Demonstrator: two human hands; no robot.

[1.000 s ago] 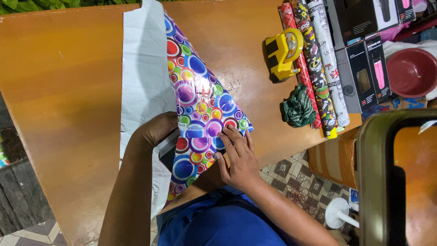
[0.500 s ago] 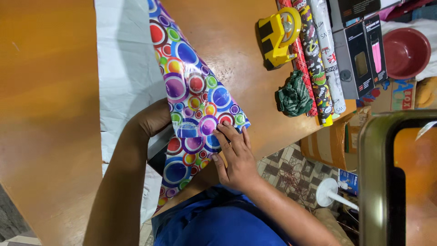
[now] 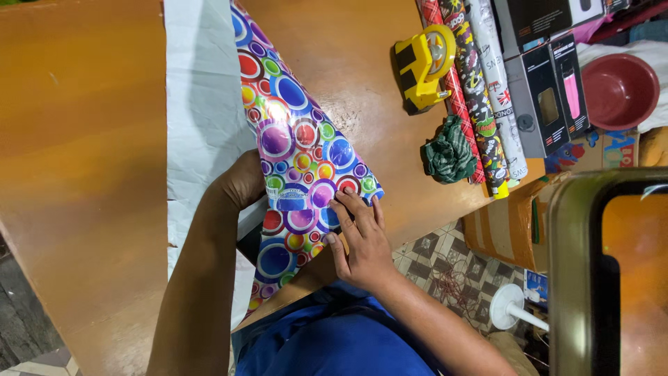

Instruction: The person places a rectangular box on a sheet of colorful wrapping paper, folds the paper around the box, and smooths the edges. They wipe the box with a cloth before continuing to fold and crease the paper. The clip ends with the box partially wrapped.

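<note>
Hands fold bright circle-patterned wrapping paper (image 3: 299,167) on a wooden table (image 3: 90,153). Left hand (image 3: 240,182) tucks under the flap, grip hidden. Right hand (image 3: 362,240) lies open, fingers flat on the fold. Creasing seems underway; yellow tape dispenser (image 3: 423,66) sits well apart.

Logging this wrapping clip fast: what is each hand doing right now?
Left hand: curled against the folded wrapping paper, grip hidden, cannot tell.
Right hand: open, flat, pressing the paper's flap.

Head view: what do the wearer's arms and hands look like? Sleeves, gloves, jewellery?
Both forearms are bare up to the frame edge, no sleeves showing. Left hand and right hand are ungloved, with no rings, watch or bands visible. Blue garment covers the torso below.
</note>
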